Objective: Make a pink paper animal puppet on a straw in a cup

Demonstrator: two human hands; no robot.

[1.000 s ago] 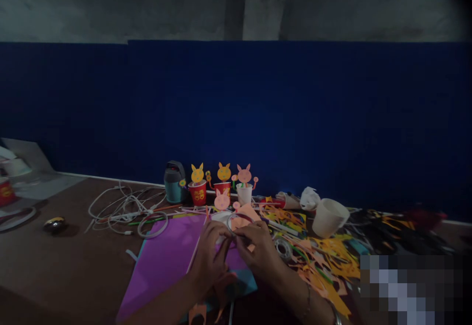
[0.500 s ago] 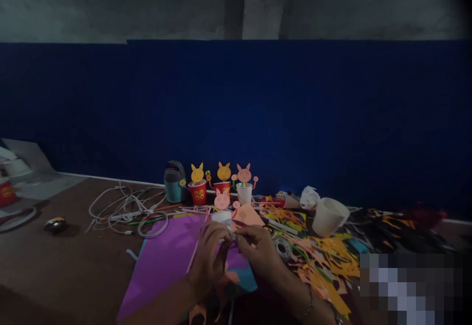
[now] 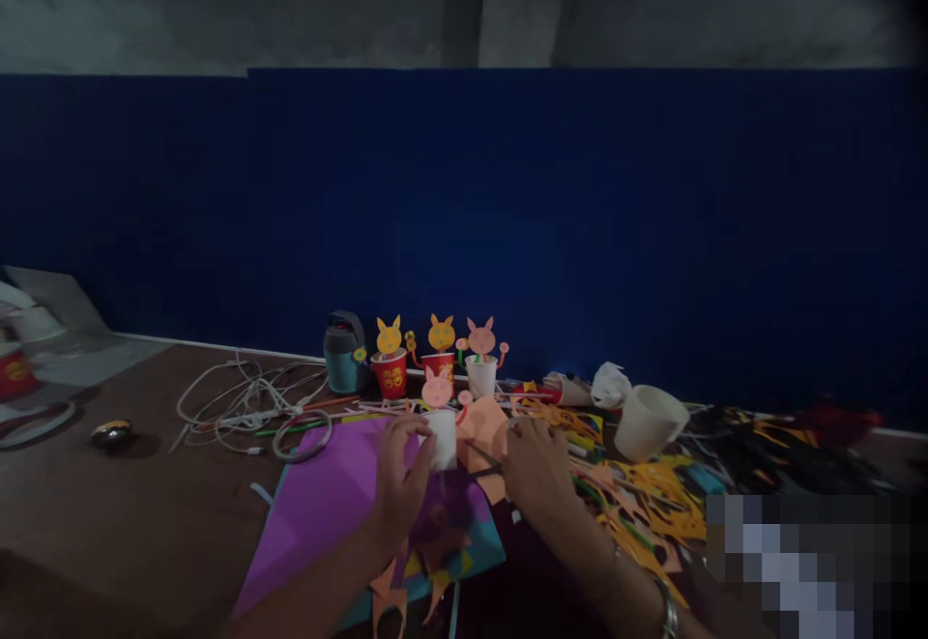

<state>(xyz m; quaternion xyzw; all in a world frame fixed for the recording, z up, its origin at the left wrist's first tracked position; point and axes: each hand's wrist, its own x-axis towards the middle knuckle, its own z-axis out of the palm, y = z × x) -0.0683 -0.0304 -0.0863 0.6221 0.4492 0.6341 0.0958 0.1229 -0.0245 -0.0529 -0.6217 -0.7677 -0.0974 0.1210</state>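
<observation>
On the cluttered worktop [image 3: 181, 513], my left fingers [image 3: 404, 428] curve at the white cup [image 3: 445, 442], perhaps for steadying, right fingers [image 3: 535, 438] curl; whether pinching, I cannot tell.

Counting hours from the wearer's place, the brown tabletop [image 3: 123, 533] carries a shiny rounded object [image 3: 111, 434] at ten, tangled white cables [image 3: 250, 411] between ten and eleven, and a teal-and-dark container [image 3: 344, 361] at eleven. A purple sheet [image 3: 326, 508], overlapping a teal sheet [image 3: 488, 538], lies close in toward eleven. Two red cups [image 3: 390, 375] and a white cup [image 3: 480, 379] stand near twelve; yellow and orange scraps [image 3: 656, 496] spread around two, beside a dark heap [image 3: 787, 460] too dim to sort out.
</observation>
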